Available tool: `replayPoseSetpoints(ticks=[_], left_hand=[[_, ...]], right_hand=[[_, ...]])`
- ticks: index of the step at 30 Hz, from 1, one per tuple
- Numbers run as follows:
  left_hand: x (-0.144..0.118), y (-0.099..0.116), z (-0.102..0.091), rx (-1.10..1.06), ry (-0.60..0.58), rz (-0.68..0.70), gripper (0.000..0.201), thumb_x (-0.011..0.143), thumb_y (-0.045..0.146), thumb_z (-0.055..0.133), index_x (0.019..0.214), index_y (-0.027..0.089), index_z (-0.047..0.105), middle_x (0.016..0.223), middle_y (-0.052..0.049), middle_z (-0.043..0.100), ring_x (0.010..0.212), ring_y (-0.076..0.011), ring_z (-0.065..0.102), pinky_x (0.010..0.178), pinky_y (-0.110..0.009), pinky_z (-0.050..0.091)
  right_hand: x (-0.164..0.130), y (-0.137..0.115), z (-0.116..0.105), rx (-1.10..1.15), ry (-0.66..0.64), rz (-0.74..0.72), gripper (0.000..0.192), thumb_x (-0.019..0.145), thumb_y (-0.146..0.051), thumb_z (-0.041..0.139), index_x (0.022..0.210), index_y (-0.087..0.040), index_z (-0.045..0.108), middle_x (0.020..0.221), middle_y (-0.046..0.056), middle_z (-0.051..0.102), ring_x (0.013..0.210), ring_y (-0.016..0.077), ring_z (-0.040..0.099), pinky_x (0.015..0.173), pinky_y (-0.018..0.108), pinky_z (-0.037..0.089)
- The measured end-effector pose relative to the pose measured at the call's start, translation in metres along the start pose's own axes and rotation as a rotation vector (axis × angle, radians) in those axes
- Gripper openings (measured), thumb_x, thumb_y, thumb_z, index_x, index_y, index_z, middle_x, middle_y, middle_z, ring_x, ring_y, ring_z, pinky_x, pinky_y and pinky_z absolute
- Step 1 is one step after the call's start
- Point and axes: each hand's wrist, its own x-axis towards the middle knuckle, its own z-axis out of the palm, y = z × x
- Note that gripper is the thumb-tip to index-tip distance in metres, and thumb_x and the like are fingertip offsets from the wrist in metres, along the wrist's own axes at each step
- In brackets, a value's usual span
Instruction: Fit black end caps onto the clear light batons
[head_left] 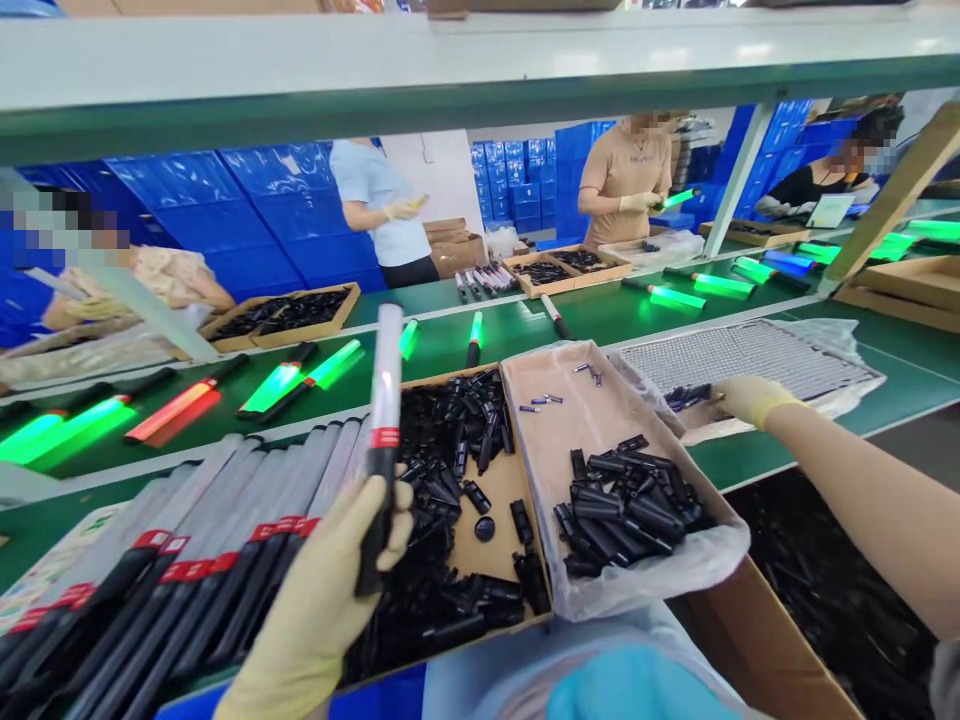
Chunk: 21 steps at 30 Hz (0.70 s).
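Green worktop [825, 425] carries cardboard trays of black parts. Left hand [322, 600] has its fingers clamped on an upright light stick [384, 430] above them. Right hand [742, 398] reaches to a perforated tray [750, 355], fingers seemingly pinching small batteries [686, 396].

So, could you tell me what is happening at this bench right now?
A person in pale gloves works at a green bench. The left hand holds a light stick upright by its black handle, above a stack of similar sticks. The right hand reaches to small dark parts beside a ribbed tray. Two cardboard boxes of black caps sit between. Lit sticks lie along the belt, and other people work across it.
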Motion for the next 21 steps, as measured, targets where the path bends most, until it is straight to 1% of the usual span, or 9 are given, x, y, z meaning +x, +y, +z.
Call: replayPoseSetpoints(ticks=[1,3,6,9,12,14,17,21], left_hand=[[-0.004,-0.006,0.014,-0.023,-0.051,-0.022,0.033,0.077,0.037,0.081,0.099,0.017,0.069,0.072,-0.001,0.061,0.050,-0.0090,0.047,0.039,-0.016,0.035],[-0.010,-0.019,0.036,-0.060,-0.148,-0.085,0.038,0.078,0.039,0.080,0.106,0.016,0.069,0.079,-0.003,0.064,0.058,-0.0109,0.053,0.044,-0.017,0.041],[-0.016,-0.032,0.061,-0.089,-0.254,-0.197,0.037,0.083,0.042,0.077,0.105,0.014,0.070,0.077,-0.003,0.062,0.059,-0.0110,0.053,0.049,-0.019,0.044],[-0.021,-0.037,0.085,-0.117,-0.349,-0.265,0.036,0.087,0.045,0.072,0.106,0.014,0.070,0.074,-0.002,0.061,0.058,-0.0106,0.052,0.053,-0.020,0.046],[-0.024,-0.043,0.107,-0.158,-0.422,-0.265,0.038,0.090,0.046,0.069,0.113,0.015,0.070,0.076,-0.002,0.063,0.059,-0.0105,0.053,0.054,-0.020,0.045],[-0.025,-0.048,0.117,-0.163,-0.450,-0.267,0.040,0.092,0.048,0.066,0.113,0.014,0.070,0.076,-0.003,0.063,0.058,-0.0099,0.052,0.053,-0.020,0.042],[-0.026,-0.055,0.125,-0.166,-0.465,-0.264,0.043,0.094,0.049,0.064,0.117,0.014,0.069,0.074,-0.003,0.063,0.056,-0.0084,0.050,0.052,-0.018,0.038],[-0.035,-0.059,0.128,-0.215,-0.487,-0.291,0.046,0.094,0.050,0.064,0.120,0.012,0.067,0.072,-0.002,0.060,0.055,-0.0079,0.046,0.050,-0.017,0.034]], right_hand=[[0.004,-0.005,0.002,-0.036,-0.054,-0.029,0.026,0.101,-0.040,0.059,0.100,-0.016,0.069,0.099,0.005,0.069,0.090,0.0135,0.066,0.083,0.031,0.056],[0.011,-0.014,0.005,-0.105,-0.129,-0.074,0.027,0.100,-0.040,0.060,0.107,-0.016,0.068,0.109,0.006,0.069,0.099,0.0164,0.066,0.090,0.037,0.055],[0.016,-0.021,0.007,-0.200,-0.203,-0.089,0.029,0.098,-0.040,0.063,0.110,-0.014,0.068,0.112,0.008,0.069,0.103,0.0188,0.066,0.095,0.042,0.054],[0.016,-0.025,0.006,-0.246,-0.230,-0.138,0.031,0.098,-0.041,0.062,0.112,-0.014,0.068,0.113,0.009,0.068,0.105,0.0198,0.066,0.097,0.044,0.053],[0.011,-0.028,0.004,-0.255,-0.225,-0.213,0.031,0.100,-0.040,0.060,0.114,-0.014,0.067,0.114,0.009,0.068,0.108,0.0202,0.065,0.098,0.044,0.052],[0.007,-0.030,0.003,-0.254,-0.222,-0.257,0.031,0.100,-0.040,0.059,0.116,-0.014,0.067,0.117,0.008,0.067,0.109,0.0202,0.064,0.099,0.044,0.052],[0.004,-0.034,-0.001,-0.263,-0.231,-0.288,0.030,0.101,-0.039,0.059,0.118,-0.015,0.066,0.120,0.009,0.067,0.111,0.0202,0.064,0.100,0.044,0.052],[0.005,-0.039,-0.003,-0.289,-0.278,-0.245,0.029,0.099,-0.040,0.061,0.112,-0.015,0.068,0.113,0.008,0.068,0.104,0.0184,0.066,0.095,0.041,0.054]])
